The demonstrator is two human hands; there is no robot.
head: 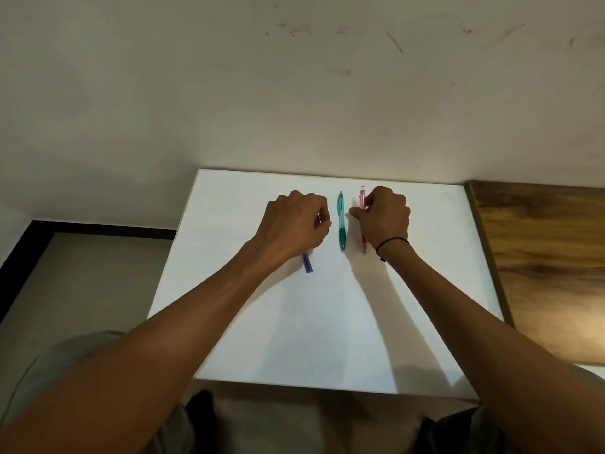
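Purple pen (307, 266) half-hidden in left hand (294, 224); pink pen (362, 195), right hand (384, 219)

Your sheet (327, 322) is plain white. Of your three pens, the purple pen (307, 266) is a translucent violet, the teal pen (341, 221) has a darker teal grip, and the pink pen (362, 198) is clear pink, redder at its near end. Your band (394, 240) is black. The table (540, 240) shows brown wood grain with dark streaks. The wall (294, 93) is off-white with dark scuffs.
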